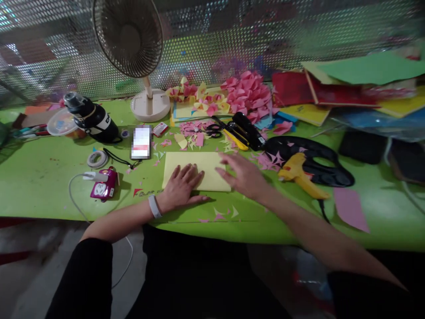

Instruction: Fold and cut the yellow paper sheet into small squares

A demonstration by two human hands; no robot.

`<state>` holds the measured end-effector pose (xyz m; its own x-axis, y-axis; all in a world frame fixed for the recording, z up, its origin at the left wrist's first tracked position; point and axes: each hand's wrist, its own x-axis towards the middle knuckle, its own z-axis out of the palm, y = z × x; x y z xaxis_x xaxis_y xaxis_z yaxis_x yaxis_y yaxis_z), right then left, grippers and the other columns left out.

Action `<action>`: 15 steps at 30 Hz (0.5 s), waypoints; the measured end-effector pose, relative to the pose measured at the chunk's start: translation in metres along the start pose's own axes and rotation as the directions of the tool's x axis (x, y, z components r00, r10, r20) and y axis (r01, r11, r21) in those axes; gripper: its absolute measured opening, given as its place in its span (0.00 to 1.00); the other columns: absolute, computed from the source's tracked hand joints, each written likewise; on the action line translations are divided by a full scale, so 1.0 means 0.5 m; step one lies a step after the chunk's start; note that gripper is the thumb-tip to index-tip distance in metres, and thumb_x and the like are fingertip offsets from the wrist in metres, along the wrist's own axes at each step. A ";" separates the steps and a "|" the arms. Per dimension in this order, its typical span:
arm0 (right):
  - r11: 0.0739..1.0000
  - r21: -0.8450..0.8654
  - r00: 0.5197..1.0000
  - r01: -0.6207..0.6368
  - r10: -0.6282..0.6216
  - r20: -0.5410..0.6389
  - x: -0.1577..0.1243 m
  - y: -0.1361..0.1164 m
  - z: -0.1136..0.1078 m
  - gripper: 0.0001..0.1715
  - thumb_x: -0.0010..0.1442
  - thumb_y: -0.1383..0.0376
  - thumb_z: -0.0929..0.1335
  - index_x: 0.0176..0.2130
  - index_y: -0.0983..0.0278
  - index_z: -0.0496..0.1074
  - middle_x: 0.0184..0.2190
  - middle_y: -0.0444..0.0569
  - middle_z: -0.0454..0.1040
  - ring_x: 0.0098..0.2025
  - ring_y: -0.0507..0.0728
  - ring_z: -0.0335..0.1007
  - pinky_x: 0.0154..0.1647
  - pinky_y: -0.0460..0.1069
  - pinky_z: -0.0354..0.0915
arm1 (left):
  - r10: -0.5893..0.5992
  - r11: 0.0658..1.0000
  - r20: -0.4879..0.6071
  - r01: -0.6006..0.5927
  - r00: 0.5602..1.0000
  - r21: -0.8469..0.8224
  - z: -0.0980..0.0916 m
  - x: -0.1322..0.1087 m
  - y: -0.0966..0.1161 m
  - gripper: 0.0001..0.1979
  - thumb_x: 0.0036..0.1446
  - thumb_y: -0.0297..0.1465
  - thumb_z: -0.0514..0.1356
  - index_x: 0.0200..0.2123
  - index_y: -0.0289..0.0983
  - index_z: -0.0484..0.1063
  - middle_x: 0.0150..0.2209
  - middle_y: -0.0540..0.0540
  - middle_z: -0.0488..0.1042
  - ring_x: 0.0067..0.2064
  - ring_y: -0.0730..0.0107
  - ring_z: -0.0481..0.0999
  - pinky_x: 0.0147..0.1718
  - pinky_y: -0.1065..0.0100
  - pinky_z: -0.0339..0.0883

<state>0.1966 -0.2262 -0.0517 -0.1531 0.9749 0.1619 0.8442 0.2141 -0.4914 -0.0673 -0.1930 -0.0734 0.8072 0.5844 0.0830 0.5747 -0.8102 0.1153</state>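
Observation:
A pale yellow sheet of paper (195,159) lies on the green tabletop in front of me; whether it is folded I cannot tell. My left hand (181,188) rests flat on its lower left part, fingers spread. At the sheet's right edge is my right hand (244,175), thumb and fingers apart and slightly blurred, with nothing visible between them. Small pink and yellow paper scraps (219,216) are scattered nearer to me. Beyond the sheet lie black-handled scissors (214,130) and a yellow-and-black tool (237,138).
A yellow glue gun (295,170) leans on a black palette (332,170) at right. Left stand a fan (151,106), a black bottle (94,119), a phone (141,141), a tape roll (97,158) and a purple power socket (104,184). Folded pink paper pieces (249,93) are heaped behind.

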 end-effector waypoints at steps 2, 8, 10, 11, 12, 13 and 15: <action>0.982 -0.050 0.973 0.181 -0.172 0.151 -0.020 -0.022 0.020 0.44 0.74 0.43 0.59 0.78 0.62 0.54 0.71 0.61 0.67 0.70 0.73 0.65 0.68 0.69 0.67 | 0.005 1.000 0.010 -0.005 1.000 0.003 0.001 0.000 0.000 0.49 0.66 0.67 0.44 0.76 0.39 0.58 0.76 0.33 0.57 0.77 0.40 0.56 0.73 0.39 0.48; 0.922 -0.117 0.898 0.369 -0.321 0.302 -0.053 -0.034 0.076 0.57 0.72 0.36 0.55 0.80 0.69 0.38 0.78 0.64 0.50 0.78 0.72 0.50 0.77 0.67 0.53 | 0.013 1.000 0.023 -0.013 1.000 0.001 0.012 0.000 -0.007 0.45 0.68 0.63 0.46 0.75 0.38 0.58 0.76 0.33 0.56 0.78 0.42 0.53 0.74 0.40 0.47; 0.920 -0.124 0.897 0.371 -0.320 0.305 -0.052 -0.030 0.080 0.57 0.72 0.35 0.54 0.80 0.69 0.38 0.78 0.65 0.49 0.78 0.71 0.49 0.77 0.67 0.53 | 0.010 1.000 0.013 -0.010 1.000 -0.002 0.015 0.000 -0.009 0.45 0.69 0.63 0.47 0.75 0.39 0.59 0.77 0.34 0.56 0.78 0.43 0.53 0.75 0.41 0.46; 0.921 -0.131 0.900 0.367 -0.315 0.302 -0.051 -0.029 0.081 0.57 0.72 0.35 0.54 0.80 0.70 0.39 0.78 0.65 0.49 0.79 0.71 0.48 0.77 0.67 0.52 | 0.006 1.000 0.008 -0.006 1.000 -0.001 0.017 0.000 -0.009 0.45 0.68 0.63 0.47 0.75 0.39 0.59 0.77 0.34 0.56 0.78 0.44 0.53 0.75 0.41 0.45; 0.922 -0.140 0.903 0.362 -0.309 0.300 -0.050 -0.029 0.081 0.58 0.72 0.35 0.53 0.80 0.72 0.40 0.78 0.66 0.49 0.79 0.71 0.47 0.78 0.67 0.52 | 0.003 1.000 0.003 -0.003 1.000 0.000 0.018 -0.001 -0.009 0.45 0.68 0.63 0.47 0.75 0.40 0.59 0.77 0.34 0.55 0.78 0.44 0.53 0.75 0.41 0.45; 0.921 -0.148 0.904 0.359 -0.304 0.299 -0.050 -0.030 0.080 0.58 0.72 0.35 0.53 0.79 0.73 0.42 0.78 0.67 0.49 0.79 0.71 0.47 0.78 0.67 0.52 | 0.001 1.000 0.000 -0.001 1.000 0.001 0.018 -0.001 -0.009 0.45 0.68 0.64 0.48 0.75 0.39 0.59 0.77 0.34 0.55 0.78 0.44 0.53 0.75 0.41 0.44; 0.919 -0.162 0.905 0.360 -0.301 0.300 -0.050 -0.032 0.081 0.58 0.72 0.35 0.53 0.79 0.75 0.46 0.77 0.69 0.49 0.79 0.71 0.47 0.78 0.66 0.51 | 0.000 1.000 0.000 0.000 1.000 0.005 0.018 -0.001 -0.007 0.46 0.68 0.64 0.47 0.76 0.38 0.58 0.77 0.33 0.54 0.78 0.44 0.52 0.75 0.41 0.43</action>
<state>0.1660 -0.2513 -0.0827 -0.5469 0.8363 0.0381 0.8040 0.5374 -0.2545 -0.0686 -0.1906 -0.0829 0.8072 0.5844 0.0828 0.5754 -0.8104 0.1104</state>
